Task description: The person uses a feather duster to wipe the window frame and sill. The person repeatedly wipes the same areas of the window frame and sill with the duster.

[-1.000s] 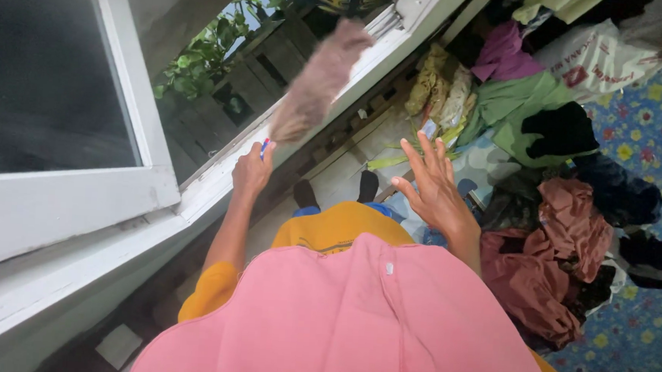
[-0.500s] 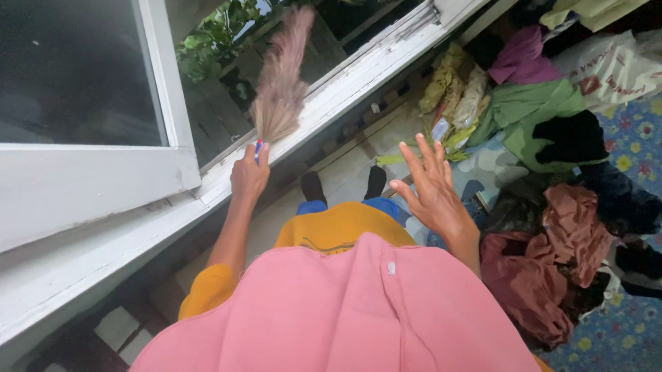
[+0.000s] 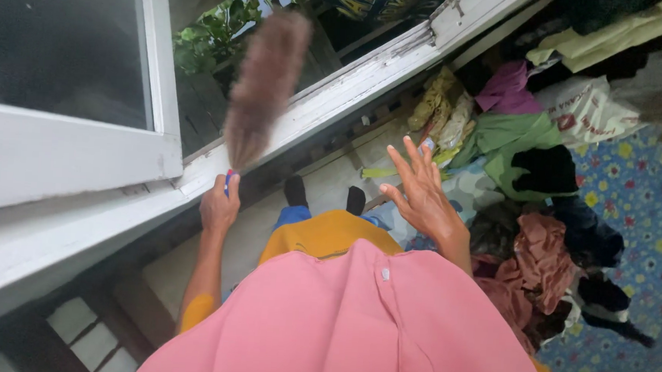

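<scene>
left hand (image 3: pixel 219 206) grips brush (image 3: pixel 260 90); right hand (image 3: pixel 421 191) empty, spread.

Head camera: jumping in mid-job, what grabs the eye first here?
A blurred brown hand broom sticks up over the white windowsill, gripped by the left hand. The right hand is spread, holding nothing, above a heap of clothes on the flowered mat at right.

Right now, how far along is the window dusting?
Done: nothing the picture can prove; the white sill looks chipped, dust unreadable. In hand: left hand grips a brush raised, blurred, over the sill at the open window. Right hand is spread and empty. Left: clothes pile lies unsorted on the floor.
</scene>
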